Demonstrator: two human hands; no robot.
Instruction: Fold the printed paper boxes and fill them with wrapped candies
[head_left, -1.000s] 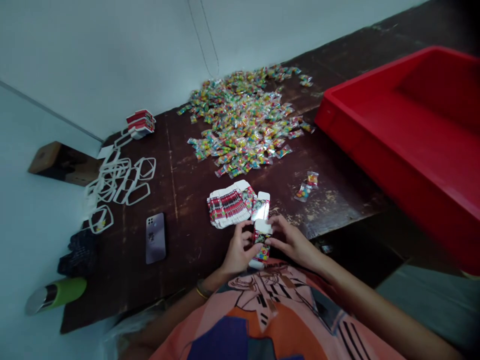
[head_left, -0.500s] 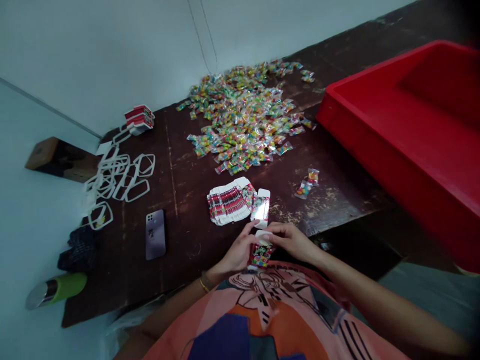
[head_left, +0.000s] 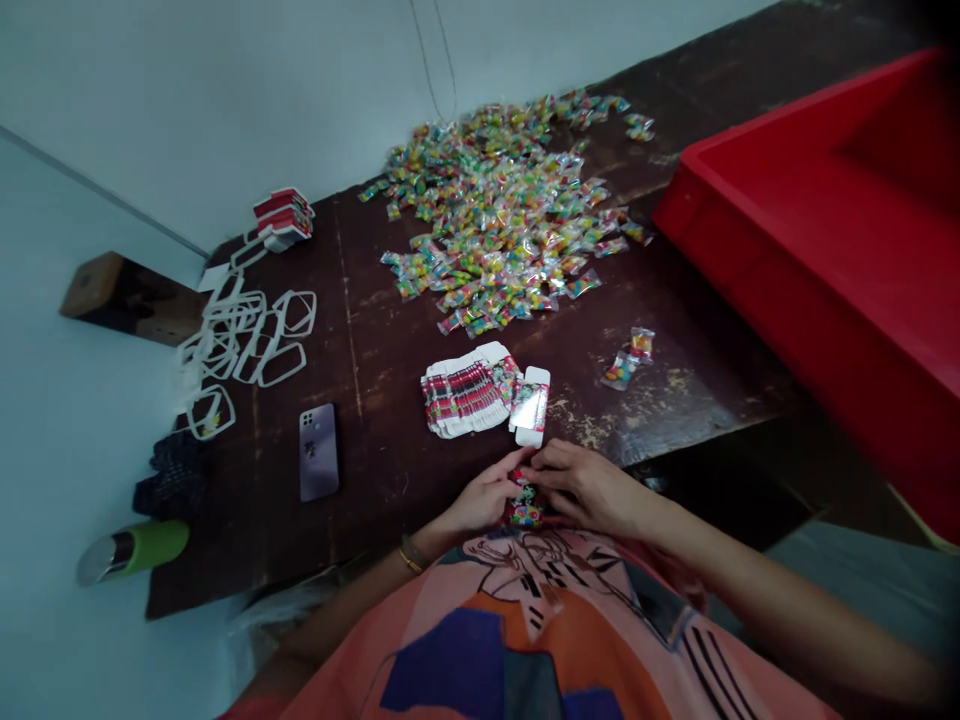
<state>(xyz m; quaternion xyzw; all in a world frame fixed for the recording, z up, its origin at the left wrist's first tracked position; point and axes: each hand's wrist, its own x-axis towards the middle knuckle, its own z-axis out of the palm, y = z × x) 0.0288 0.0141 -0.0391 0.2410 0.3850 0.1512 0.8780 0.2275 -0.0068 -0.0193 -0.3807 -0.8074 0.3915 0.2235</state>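
White flap up 1 s ago, now hidden; left hand (head_left: pixel 484 497) and right hand (head_left: pixel 581 485) both curled tight, pinching box (head_left: pixel 524 508); closing seems nearly done.

On the bench (head_left: pixel 375 500), a sachet pile (head_left: pixel 510 220) lies at the back, with the bin (head_left: pixel 787 230) to its right. Nearer, a card stack (head_left: pixel 466 392) sits mid-bench, one carton (head_left: pixel 531 405) touching its right side and two sachets (head_left: pixel 628 360) further right. The phone (head_left: pixel 318 452) lies left of the card stack, with frames (head_left: pixel 247 335) behind the phone. At the near edge, just before the carton, the left hand (head_left: pixel 487 497) and right hand (head_left: pixel 585 487) meet on a box (head_left: pixel 525 503).
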